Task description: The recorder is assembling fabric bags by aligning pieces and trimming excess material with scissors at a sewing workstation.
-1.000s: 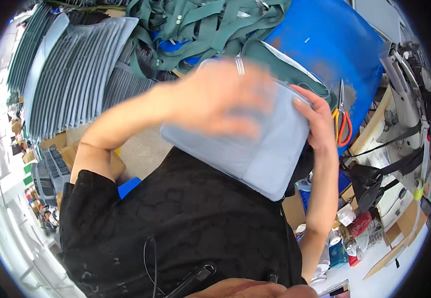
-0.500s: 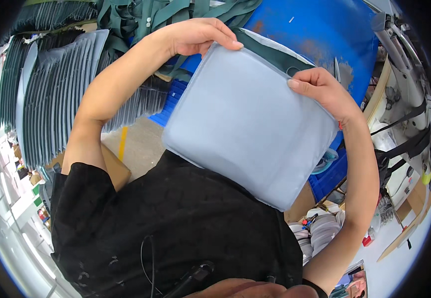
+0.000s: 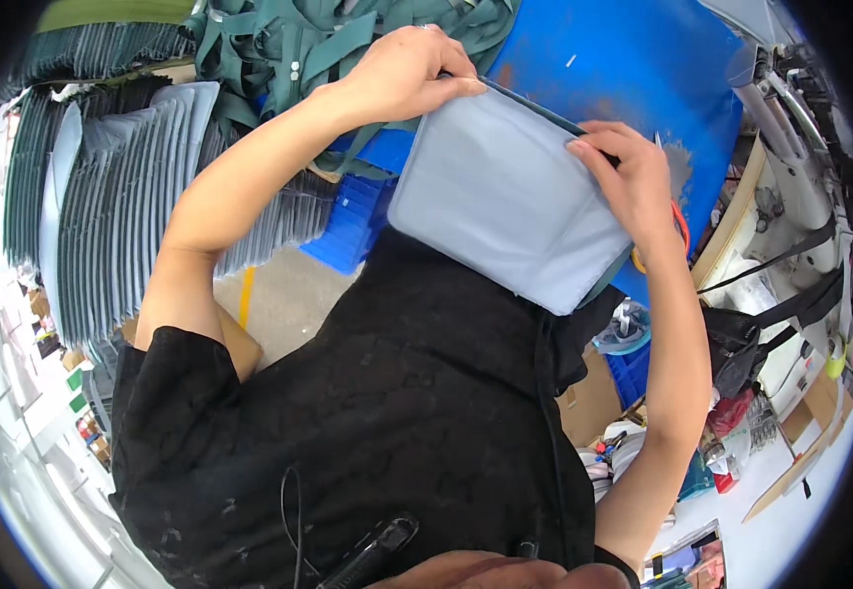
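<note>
A light blue-grey fabric panel with rounded corners hangs between my hands, its lower edge against my black shirt. My left hand pinches the upper left corner between thumb and fingers. At the upper right corner, my right hand grips the same panel, thumb on top. A dark green fabric edge shows behind the panel's top edge, between the two hands. Part of an orange scissor handle shows beside my right wrist; the wrist hides the rest.
Several grey and green panels stand in a row at the left. Green straps lie heaped at the top, next to a blue work surface. A blue crate sits below. Machine parts stand at the right.
The panel has moved up and away from my body, and more of my shirt shows. Both hands still hold its top edge; less of the green fabric behind it is visible.
</note>
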`<state>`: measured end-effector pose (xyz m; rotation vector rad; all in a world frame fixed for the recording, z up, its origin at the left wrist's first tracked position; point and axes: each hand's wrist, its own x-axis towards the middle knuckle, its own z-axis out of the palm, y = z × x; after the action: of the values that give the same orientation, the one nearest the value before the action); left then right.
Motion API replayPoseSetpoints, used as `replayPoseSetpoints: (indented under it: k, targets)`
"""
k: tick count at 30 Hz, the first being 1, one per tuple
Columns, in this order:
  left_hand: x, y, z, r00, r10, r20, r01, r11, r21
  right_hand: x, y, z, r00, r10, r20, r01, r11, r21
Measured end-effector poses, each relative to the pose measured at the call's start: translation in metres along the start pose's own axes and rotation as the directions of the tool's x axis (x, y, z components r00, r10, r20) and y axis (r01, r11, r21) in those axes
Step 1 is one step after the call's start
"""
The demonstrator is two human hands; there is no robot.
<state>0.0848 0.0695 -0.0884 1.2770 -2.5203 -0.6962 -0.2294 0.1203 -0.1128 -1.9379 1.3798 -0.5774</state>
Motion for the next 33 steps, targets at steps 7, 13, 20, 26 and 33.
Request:
replayPoseSetpoints:
  k: [7,13,20,26,33]
  targets:
    - [-0.002,0.058,-0.076,0.998,-0.023,0.061,0.05,0.877,-0.477,-0.042,-0.057,-0.054,0.957,-0.194,-0.216,0.177,0.979,-0.097]
    - [0.001,0.096,-0.101,0.976,0.204,-0.075,-0.217,0.913,-0.346,-0.072,-0.077,-0.083,0.942,-0.167,-0.291,0.131,0.982,-0.139]
    - [0.014,0.106,-0.101,0.644,0.727,-0.238,-0.734,0.675,0.078,-0.086,-0.075,-0.096,0.918,-0.221,-0.329,0.156,0.965,-0.212]
    - [0.014,0.112,-0.103,0.592,0.762,-0.261,-0.759,0.637,0.138,-0.086,-0.063,-0.095,0.89,-0.291,-0.352,0.239,0.954,-0.182]
    - [0.01,0.112,-0.103,0.689,0.684,-0.239,-0.687,0.722,0.082,-0.081,-0.066,-0.1,0.859,-0.342,-0.38,0.266,0.934,-0.237]
